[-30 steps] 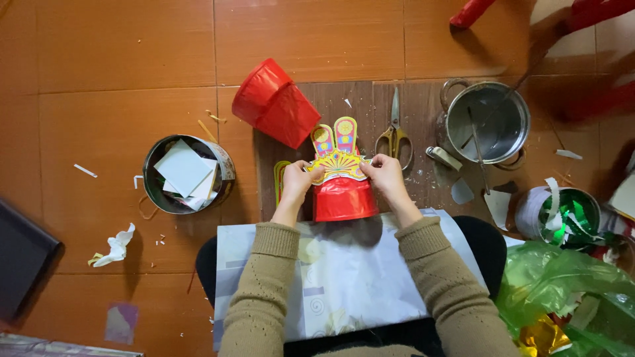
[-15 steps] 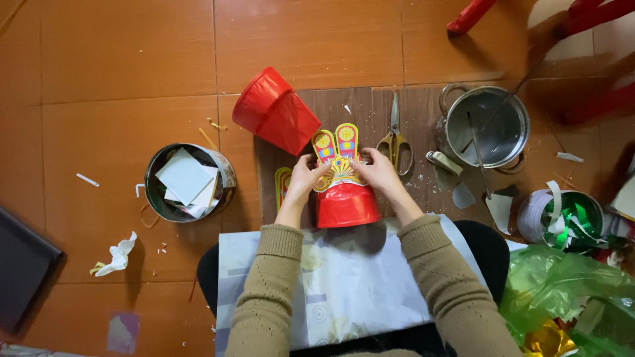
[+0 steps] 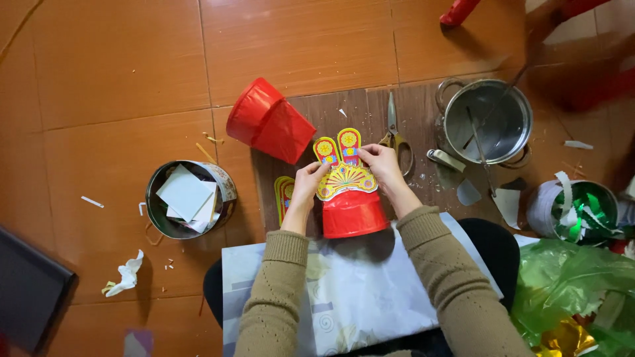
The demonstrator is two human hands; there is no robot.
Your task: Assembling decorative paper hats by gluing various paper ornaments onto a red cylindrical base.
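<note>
From above, the left hand (image 3: 306, 180) and right hand (image 3: 378, 158) each pinch an edge of the yellow paper crown (image 3: 344, 173), pressed on the red paper cup (image 3: 353, 213) over the brown board (image 3: 410, 109). Best to press it flat and straight. Both wrists bend in, fingers closed on the crown. Scissors (image 3: 395, 132) lie near.

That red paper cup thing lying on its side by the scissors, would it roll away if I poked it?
The red cone-shaped piece would probably roll in a curve, since one end looks wider. It seems to be thin shiny paper, so likely light and easy to dent.
</note>
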